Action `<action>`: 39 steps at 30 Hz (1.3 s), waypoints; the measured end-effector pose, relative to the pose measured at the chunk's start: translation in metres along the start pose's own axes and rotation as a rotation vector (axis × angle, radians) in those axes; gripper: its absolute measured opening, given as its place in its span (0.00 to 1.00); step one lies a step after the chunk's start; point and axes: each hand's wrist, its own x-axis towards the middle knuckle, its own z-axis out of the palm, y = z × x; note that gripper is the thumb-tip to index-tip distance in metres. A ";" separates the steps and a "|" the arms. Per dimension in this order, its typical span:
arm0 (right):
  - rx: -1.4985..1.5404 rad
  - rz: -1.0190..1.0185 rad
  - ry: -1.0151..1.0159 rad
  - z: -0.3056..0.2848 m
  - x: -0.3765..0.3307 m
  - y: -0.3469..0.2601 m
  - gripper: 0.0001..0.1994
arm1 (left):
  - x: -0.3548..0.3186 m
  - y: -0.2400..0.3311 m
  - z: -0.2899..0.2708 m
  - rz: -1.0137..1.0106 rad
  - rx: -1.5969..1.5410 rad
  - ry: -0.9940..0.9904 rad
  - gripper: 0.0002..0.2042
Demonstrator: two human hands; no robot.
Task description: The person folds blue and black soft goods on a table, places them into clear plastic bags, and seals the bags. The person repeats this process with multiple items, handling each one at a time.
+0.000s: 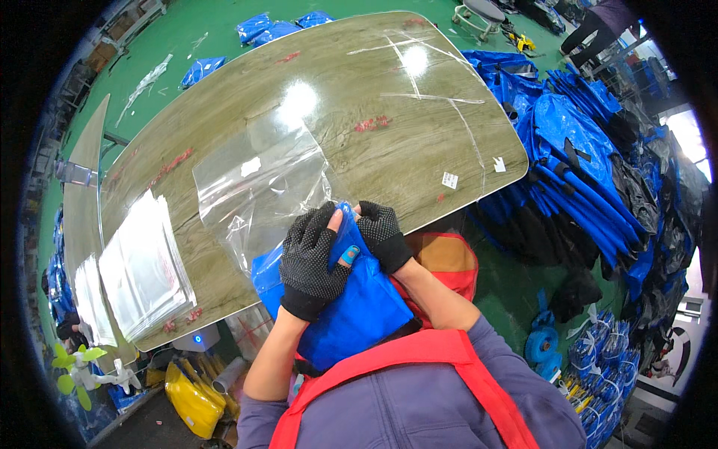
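1. Hands in black dotted gloves: left hand point(313, 262) grips the folded blue item point(351, 310); right hand point(381, 233) pinches its top edge.
2. Clear plastic bag point(258, 183) lies just beyond both hands, on the wooden table point(389, 150).
3. Stack of clear bags point(142, 269) is left of the left hand.

left hand point(313, 262) and right hand point(382, 233) (both in black fingerless gloves) close together, fingers curled in a grip, forearms bare, elbows bent
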 end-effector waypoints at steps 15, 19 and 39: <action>-0.201 -0.099 0.071 -0.011 -0.021 -0.004 0.22 | -0.033 -0.014 0.002 -0.016 0.097 0.009 0.23; -0.316 -0.221 0.101 -0.021 -0.047 0.002 0.21 | -0.070 -0.053 -0.017 -0.548 -0.264 0.607 0.29; 0.052 0.425 -0.170 -0.070 -0.116 -0.009 0.29 | -0.161 0.024 0.000 -0.805 -0.837 -0.103 0.25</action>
